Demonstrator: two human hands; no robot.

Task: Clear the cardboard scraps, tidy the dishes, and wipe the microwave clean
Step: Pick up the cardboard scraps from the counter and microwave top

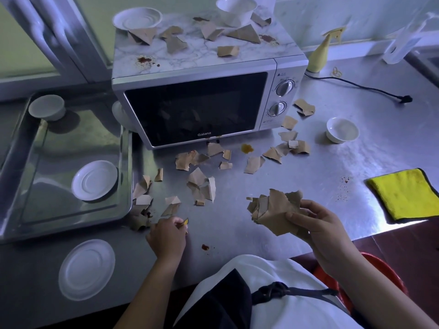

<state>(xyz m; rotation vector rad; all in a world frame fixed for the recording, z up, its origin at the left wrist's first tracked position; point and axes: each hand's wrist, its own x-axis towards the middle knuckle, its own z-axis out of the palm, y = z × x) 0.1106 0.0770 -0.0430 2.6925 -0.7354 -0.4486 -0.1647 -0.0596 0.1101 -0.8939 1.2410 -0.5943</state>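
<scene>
Brown cardboard scraps (198,180) lie scattered on the steel counter in front of the silver microwave (202,108), and more scraps (244,34) litter its stained marble-patterned top. My right hand (313,222) grips a bunch of collected scraps (273,210) above the counter. My left hand (167,235) is down on the counter near the tray corner, pinching a small scrap. White dishes: a saucer (136,19) and a bowl (236,9) sit on the microwave, a small bowl (342,129) to its right, and a saucer (86,269) at the near left.
A steel tray (16,186) at the left holds a bowl (47,107) and a saucer (95,180). A yellow cloth (406,194) lies at the right edge, a yellow spray bottle (320,54) and a black power cord (361,87) behind. A red bin (377,271) stands below the counter.
</scene>
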